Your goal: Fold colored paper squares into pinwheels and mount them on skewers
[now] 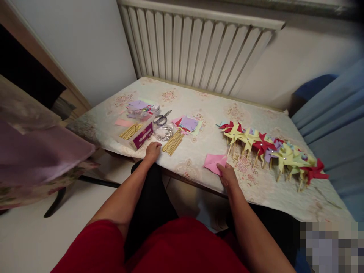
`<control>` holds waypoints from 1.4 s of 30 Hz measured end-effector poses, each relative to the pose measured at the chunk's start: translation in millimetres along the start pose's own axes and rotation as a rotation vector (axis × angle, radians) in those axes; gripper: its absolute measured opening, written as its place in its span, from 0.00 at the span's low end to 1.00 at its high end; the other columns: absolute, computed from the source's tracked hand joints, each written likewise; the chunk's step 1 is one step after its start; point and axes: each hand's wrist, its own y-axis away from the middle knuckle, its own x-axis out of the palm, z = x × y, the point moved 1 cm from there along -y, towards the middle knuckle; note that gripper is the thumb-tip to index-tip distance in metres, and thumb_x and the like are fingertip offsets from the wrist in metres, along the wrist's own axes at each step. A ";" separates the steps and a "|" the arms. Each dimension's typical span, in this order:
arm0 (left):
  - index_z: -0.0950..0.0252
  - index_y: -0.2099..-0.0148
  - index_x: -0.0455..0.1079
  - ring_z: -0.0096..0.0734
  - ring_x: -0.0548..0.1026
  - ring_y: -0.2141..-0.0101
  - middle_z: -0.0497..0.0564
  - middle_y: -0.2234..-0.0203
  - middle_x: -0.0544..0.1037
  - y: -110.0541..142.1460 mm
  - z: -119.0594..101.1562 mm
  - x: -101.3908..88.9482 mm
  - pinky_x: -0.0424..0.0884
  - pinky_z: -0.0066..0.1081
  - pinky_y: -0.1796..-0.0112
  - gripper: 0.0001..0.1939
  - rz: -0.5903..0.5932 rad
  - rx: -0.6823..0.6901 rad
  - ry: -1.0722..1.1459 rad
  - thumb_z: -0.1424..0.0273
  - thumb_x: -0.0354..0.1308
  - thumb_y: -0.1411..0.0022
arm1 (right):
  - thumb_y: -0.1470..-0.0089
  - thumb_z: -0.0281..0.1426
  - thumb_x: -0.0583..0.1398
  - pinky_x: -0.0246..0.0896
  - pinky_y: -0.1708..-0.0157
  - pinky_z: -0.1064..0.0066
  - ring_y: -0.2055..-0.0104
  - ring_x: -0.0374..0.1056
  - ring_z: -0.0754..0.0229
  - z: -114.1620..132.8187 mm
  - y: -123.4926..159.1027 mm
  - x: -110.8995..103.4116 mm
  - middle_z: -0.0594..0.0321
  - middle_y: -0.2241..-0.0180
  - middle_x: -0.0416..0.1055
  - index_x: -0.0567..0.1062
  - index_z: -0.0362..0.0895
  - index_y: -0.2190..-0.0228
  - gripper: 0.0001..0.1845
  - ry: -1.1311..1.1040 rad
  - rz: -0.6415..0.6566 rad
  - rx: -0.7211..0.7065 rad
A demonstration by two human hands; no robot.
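Observation:
My right hand [228,175] pinches a pink sheet of paper [214,163] at its lower right corner, thumb on top, just above the table's front edge. My left hand [152,151] rests at the edge with its fingers curled; whatever may be in them is hidden. Beside it lies a bundle of thin wooden sticks [173,142]. Behind the left hand are a round clear dish of silvery pins [164,133] and dark-handled scissors [161,119]. A plastic box with a purple label [143,137], holding more sticks, stands to its left.
Finished paper pinwheels [262,146] in yellow, red and purple lie in a row at the right. A stack of coloured paper squares [189,123] sits mid-table, and cut paper pieces [138,105] lie behind the box. A radiator [196,49] stands behind the flowered tablecloth [210,108].

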 end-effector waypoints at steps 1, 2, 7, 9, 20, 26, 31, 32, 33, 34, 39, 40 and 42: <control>0.65 0.62 0.75 0.37 0.73 0.58 0.55 0.61 0.77 1.5 0.2 -0.7 0.66 0.34 0.51 0.12 0.009 0.005 -0.015 0.76 0.51 0.44 | 0.60 0.35 0.65 0.74 0.64 0.62 0.67 0.76 0.52 -0.1 0.2 -0.1 0.63 0.71 0.79 0.75 0.46 0.68 0.13 0.001 0.000 0.000; 0.65 0.62 0.75 0.37 0.73 0.59 0.55 0.61 0.76 3.0 0.4 -1.7 0.66 0.34 0.51 0.11 0.020 0.013 -0.035 0.76 0.52 0.45 | 0.60 0.35 0.65 0.74 0.64 0.62 0.66 0.76 0.52 -0.2 0.2 -0.3 0.63 0.71 0.79 0.75 0.46 0.67 0.13 0.002 0.002 -0.001; 0.65 0.61 0.74 0.35 0.72 0.61 0.54 0.63 0.74 7.6 -0.5 -9.2 0.67 0.33 0.54 0.11 0.081 0.082 -0.123 0.75 0.55 0.47 | 0.59 0.35 0.65 0.74 0.65 0.63 0.68 0.76 0.52 -0.8 0.2 -2.4 0.63 0.72 0.79 0.76 0.46 0.67 0.13 0.022 0.010 0.002; 0.66 0.61 0.75 0.34 0.71 0.62 0.53 0.64 0.74 7.8 -1.5 -12.4 0.67 0.32 0.55 0.11 0.101 0.095 -0.121 0.75 0.56 0.48 | 0.59 0.35 0.65 0.74 0.65 0.63 0.68 0.76 0.53 -1.1 0.3 -2.9 0.63 0.72 0.79 0.76 0.46 0.68 0.13 0.022 0.005 0.001; 0.65 0.67 0.72 0.34 0.71 0.64 0.53 0.66 0.73 0.1 2.9 -10.3 0.67 0.32 0.58 0.05 0.120 0.166 -0.141 0.73 0.56 0.46 | 0.60 0.35 0.65 0.73 0.65 0.63 0.69 0.76 0.53 -1.4 0.7 -1.9 0.63 0.72 0.79 0.76 0.45 0.68 0.13 -0.011 0.005 -0.003; 0.64 0.68 0.71 0.35 0.71 0.64 0.53 0.67 0.73 -1.3 1.0 -10.2 0.67 0.32 0.59 0.04 0.112 0.175 -0.154 0.73 0.55 0.46 | 0.61 0.36 0.66 0.73 0.64 0.62 0.69 0.75 0.54 -5.3 -3.8 -2.7 0.64 0.71 0.79 0.75 0.45 0.66 0.16 -0.030 0.018 -0.016; 0.64 0.67 0.72 0.34 0.71 0.64 0.53 0.66 0.73 -0.2 1.3 -12.1 0.67 0.33 0.58 0.04 0.129 0.157 -0.138 0.73 0.57 0.47 | 0.61 0.36 0.66 0.73 0.63 0.62 0.68 0.75 0.54 -6.8 -4.5 -2.7 0.64 0.71 0.79 0.75 0.46 0.66 0.16 -0.035 0.023 -0.016; 0.64 0.66 0.72 0.34 0.71 0.64 0.52 0.66 0.73 0.1 1.7 -12.5 0.67 0.32 0.58 0.05 0.134 0.155 -0.130 0.73 0.57 0.48 | 0.61 0.37 0.66 0.73 0.63 0.62 0.68 0.75 0.54 -7.0 -4.6 -3.1 0.63 0.71 0.79 0.75 0.45 0.66 0.16 -0.024 0.024 -0.020; 0.65 0.65 0.73 0.34 0.71 0.64 0.52 0.66 0.73 0.4 2.2 -13.0 0.67 0.32 0.58 0.06 0.141 0.155 -0.119 0.74 0.58 0.48 | 0.60 0.37 0.66 0.73 0.63 0.62 0.68 0.75 0.54 -7.2 -4.6 -3.6 0.63 0.70 0.79 0.75 0.45 0.66 0.16 -0.010 0.023 -0.023; 0.65 0.64 0.73 0.34 0.71 0.65 0.52 0.65 0.73 0.7 2.7 -13.5 0.67 0.32 0.58 0.07 0.150 0.153 -0.109 0.74 0.59 0.49 | 0.60 0.37 0.65 0.73 0.63 0.62 0.68 0.75 0.54 -7.5 -4.7 -4.3 0.63 0.70 0.79 0.75 0.45 0.66 0.16 0.003 0.021 -0.025; 0.65 0.63 0.73 0.30 0.71 0.68 0.50 0.66 0.73 2.2 3.9 -16.1 0.68 0.31 0.62 0.11 0.195 0.134 -0.048 0.71 0.63 0.52 | 0.59 0.37 0.65 0.72 0.63 0.63 0.67 0.75 0.55 -7.5 -3.8 -5.4 0.62 0.69 0.79 0.75 0.44 0.65 0.16 -0.002 0.028 -0.026; 0.65 0.63 0.73 0.30 0.71 0.69 0.50 0.66 0.73 2.4 4.0 -16.4 0.68 0.31 0.62 0.11 0.194 0.135 -0.036 0.70 0.63 0.52 | 0.59 0.36 0.65 0.72 0.63 0.63 0.68 0.75 0.55 -7.1 -3.2 -4.9 0.62 0.70 0.79 0.75 0.44 0.65 0.16 -0.012 0.031 -0.023; 0.65 0.63 0.73 0.30 0.71 0.68 0.50 0.67 0.73 2.5 4.3 -16.6 0.68 0.30 0.63 0.12 0.182 0.134 -0.019 0.68 0.64 0.52 | 0.59 0.36 0.66 0.72 0.62 0.63 0.68 0.75 0.55 -6.0 -1.9 -3.6 0.63 0.70 0.79 0.76 0.44 0.65 0.16 -0.035 0.031 -0.024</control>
